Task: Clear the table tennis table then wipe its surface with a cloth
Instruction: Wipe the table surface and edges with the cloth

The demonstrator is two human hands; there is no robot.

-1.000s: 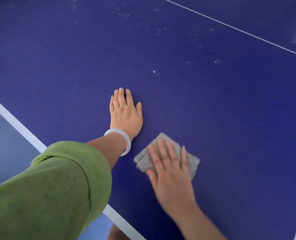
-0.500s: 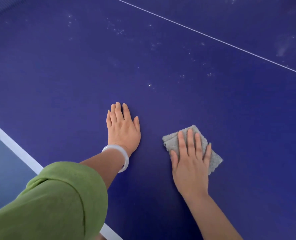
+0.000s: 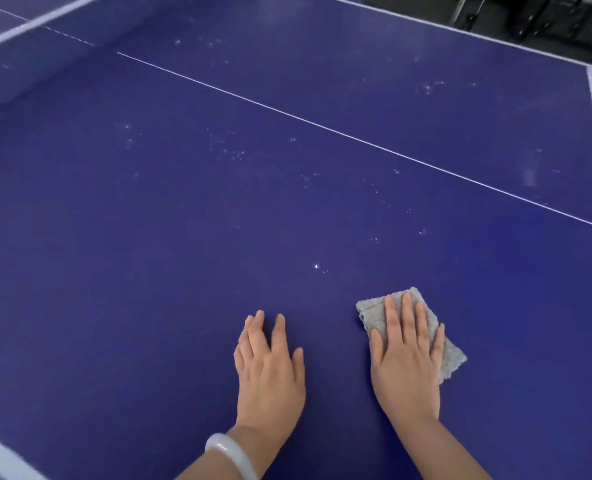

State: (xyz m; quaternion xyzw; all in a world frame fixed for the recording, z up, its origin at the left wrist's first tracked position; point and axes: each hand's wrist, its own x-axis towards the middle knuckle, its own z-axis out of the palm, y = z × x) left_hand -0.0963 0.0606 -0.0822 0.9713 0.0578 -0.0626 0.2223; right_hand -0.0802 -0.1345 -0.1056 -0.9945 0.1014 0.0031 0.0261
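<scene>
The right grip (image 3: 405, 362) lies flat, fingers straight, pressing the cloth (image 3: 369, 308) down so its whole face rubs the bench (image 3: 149, 237). The left grip (image 3: 270, 372), flat too and holding nothing, rests on bare surface just beside it, likely a brace for leaning in. Both sit near the bench's near edge. White specks (image 3: 317, 266) farther out look not yet wiped.
</scene>
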